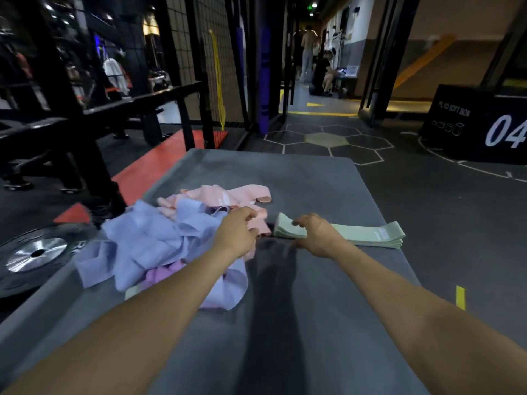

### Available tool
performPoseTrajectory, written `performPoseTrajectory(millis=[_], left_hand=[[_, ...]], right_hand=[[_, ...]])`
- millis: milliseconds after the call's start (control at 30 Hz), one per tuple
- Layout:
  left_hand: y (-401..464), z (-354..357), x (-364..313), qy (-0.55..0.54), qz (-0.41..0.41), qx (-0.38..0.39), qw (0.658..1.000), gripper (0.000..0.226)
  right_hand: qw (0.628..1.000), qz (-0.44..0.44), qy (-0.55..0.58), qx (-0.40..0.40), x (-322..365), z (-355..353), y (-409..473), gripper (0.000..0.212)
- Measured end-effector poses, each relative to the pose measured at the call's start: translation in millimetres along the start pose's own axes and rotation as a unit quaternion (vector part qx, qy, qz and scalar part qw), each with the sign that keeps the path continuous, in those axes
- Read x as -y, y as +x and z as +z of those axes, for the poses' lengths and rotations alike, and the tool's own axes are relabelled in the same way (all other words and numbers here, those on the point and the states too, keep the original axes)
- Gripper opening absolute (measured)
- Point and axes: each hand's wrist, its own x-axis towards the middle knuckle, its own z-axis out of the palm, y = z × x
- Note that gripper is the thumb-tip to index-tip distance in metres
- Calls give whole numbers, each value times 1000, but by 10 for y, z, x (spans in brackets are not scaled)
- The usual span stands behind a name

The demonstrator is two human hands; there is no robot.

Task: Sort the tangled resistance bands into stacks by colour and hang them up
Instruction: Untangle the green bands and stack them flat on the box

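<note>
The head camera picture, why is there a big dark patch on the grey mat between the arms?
In the head view, that is shadow on the grey mat, cast below the left hand and right hand; the room's edges look dim and slightly blurred.

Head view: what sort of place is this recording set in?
Most likely a gym. A plyo soft box marked 04 stands on the right, a weight plate lies on the floor at left, and black rack frames fill the background. Resistance bands lie on a grey mat.
</note>
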Motion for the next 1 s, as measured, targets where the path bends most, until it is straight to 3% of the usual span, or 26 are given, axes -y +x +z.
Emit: performPoseTrajectory(millis=[200, 467, 633, 767, 1000], left_hand=[[-513, -596, 236, 22, 29, -29, 999, 36], [-1112, -1137, 854, 53, -16, -67, 996, 35], [-1385, -1235, 1201, 41, -51, -71, 995, 26], [-1480, -1176, 1334, 58, -92, -80, 991, 33], [-1414, -1081, 1546, 87, -114, -81, 986, 35]], right_hand=[[998, -55, 12, -12, 764, 147, -411, 44], [995, -95, 23, -8, 1402, 486, -781, 51], [991, -132, -20, -14, 1663, 656, -851, 51], [984, -168, -59, -10, 1766, 823, -784, 55], [981, -189, -23, -48, 1698, 1214, -630, 52]])
